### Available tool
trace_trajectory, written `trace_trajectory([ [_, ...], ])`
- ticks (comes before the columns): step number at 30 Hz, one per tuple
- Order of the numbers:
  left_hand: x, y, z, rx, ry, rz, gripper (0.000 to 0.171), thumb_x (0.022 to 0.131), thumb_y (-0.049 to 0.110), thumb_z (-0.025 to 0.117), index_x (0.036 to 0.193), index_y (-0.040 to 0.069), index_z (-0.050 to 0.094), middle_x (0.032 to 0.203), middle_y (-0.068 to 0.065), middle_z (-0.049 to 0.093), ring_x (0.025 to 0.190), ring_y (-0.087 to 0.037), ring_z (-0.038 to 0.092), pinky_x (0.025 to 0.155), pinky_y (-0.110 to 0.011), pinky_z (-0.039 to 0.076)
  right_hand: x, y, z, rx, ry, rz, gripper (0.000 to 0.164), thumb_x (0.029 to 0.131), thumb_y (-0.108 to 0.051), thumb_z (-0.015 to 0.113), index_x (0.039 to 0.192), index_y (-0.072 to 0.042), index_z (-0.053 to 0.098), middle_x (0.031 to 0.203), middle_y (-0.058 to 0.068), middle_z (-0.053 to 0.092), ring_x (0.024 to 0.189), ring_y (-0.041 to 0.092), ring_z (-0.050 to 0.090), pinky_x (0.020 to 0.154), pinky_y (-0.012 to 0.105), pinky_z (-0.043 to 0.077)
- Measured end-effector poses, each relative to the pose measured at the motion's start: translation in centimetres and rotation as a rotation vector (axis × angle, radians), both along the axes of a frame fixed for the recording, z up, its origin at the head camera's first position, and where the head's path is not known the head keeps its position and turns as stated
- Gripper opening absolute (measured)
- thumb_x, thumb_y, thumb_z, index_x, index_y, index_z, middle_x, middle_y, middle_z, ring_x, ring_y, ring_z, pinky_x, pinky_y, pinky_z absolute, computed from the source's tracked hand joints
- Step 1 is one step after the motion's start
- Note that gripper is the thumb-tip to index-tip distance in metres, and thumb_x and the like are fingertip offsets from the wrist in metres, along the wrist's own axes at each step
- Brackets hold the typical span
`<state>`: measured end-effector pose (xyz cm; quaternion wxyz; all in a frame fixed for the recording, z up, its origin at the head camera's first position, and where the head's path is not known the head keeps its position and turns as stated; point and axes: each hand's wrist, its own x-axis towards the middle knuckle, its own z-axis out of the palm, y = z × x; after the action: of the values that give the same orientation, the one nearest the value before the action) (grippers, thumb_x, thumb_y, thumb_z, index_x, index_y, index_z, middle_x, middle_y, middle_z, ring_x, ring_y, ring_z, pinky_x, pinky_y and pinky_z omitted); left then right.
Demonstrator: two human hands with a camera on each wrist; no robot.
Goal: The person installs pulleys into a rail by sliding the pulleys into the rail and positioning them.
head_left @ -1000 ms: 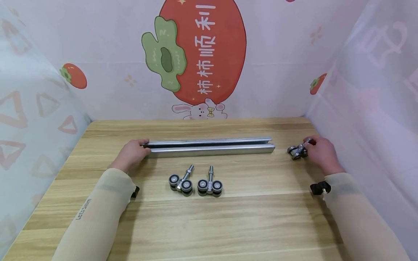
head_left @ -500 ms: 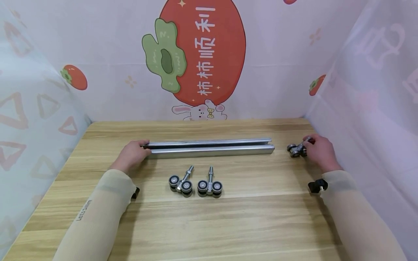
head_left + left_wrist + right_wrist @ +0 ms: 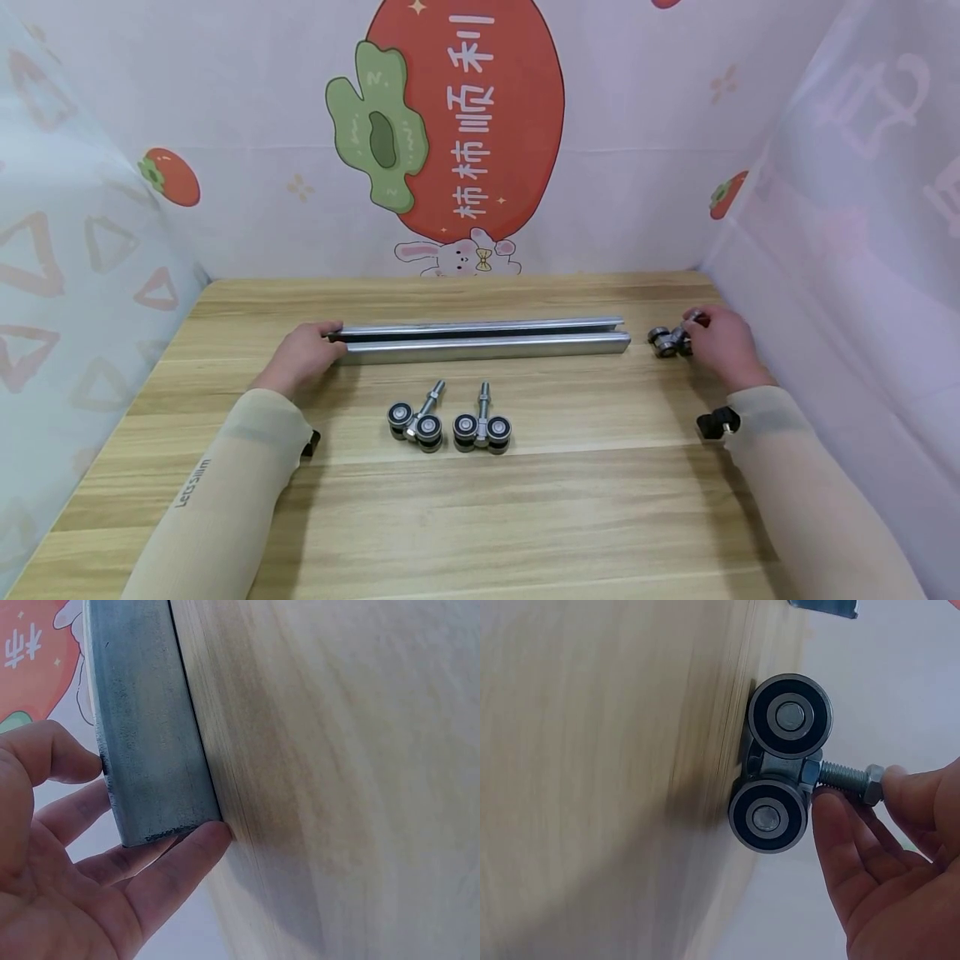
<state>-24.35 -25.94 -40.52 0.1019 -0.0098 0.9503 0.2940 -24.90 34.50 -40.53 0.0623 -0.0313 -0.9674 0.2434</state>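
Observation:
A slotted metal channel rail (image 3: 487, 347) lies across the table, its slot facing up. My left hand (image 3: 300, 354) holds the rail's left end. In the left wrist view, the thumb touches one edge of the rail (image 3: 154, 727) while the fingers lie round its end. To the right of the rail, my right hand (image 3: 723, 346) pinches the threaded bolt of a trolley roller (image 3: 670, 340). In the right wrist view, the roller's wheels (image 3: 790, 716) are close to the tabletop; whether they touch it I cannot tell. The wheels point toward the rail's right end, a short gap away.
Two more trolley rollers, a left one (image 3: 415, 423) and a right one (image 3: 482, 427), lie in front of the rail with bolts pointing away from me. Printed cloth (image 3: 247, 200) walls in the wooden table (image 3: 480, 525) at the back and both sides.
My right hand has moved a little to the left with the trolley roller, closer to the rail's right end. The left hand and the rail stay in place.

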Motion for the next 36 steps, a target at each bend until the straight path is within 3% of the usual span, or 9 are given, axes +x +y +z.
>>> trace_trajectory([
  [9,0.2,0.0,0.2,0.014,-0.015,0.003,0.057,0.090,0.023,0.051,0.141,0.001,0.038,0.137,-0.028,0.039,0.114,-0.037,0.039,0.100,-0.053,0.027,-0.3,-1.3,-0.2,0.041,0.018,0.015,0.026,0.097,-0.020,0.046,0.110,-0.001,0.058,0.104,0.025,0.059,0.093,0.040,0.052,0.077,0.051,0.040],
  [27,0.0,0.0,0.1,0.005,-0.008,-0.006,0.057,0.091,0.022,0.050,0.142,0.001,0.037,0.140,-0.026,0.037,0.126,-0.041,0.033,0.102,-0.053,0.024,-0.8,-3.4,-0.1,0.012,-0.006,0.007,0.025,0.097,-0.022,0.048,0.110,-0.003,0.059,0.104,0.022,0.060,0.092,0.036,0.052,0.074,0.049,0.041],
  [36,0.2,0.1,0.2,0.003,-0.027,-0.003,0.057,0.092,0.023,0.049,0.143,0.002,0.036,0.141,-0.026,0.035,0.125,-0.040,0.033,0.101,-0.054,0.025,-1.0,-3.9,-0.4,0.003,0.051,0.030,0.024,0.095,-0.018,0.049,0.107,-0.002,0.061,0.105,0.024,0.060,0.098,0.041,0.052,0.083,0.053,0.039],
])
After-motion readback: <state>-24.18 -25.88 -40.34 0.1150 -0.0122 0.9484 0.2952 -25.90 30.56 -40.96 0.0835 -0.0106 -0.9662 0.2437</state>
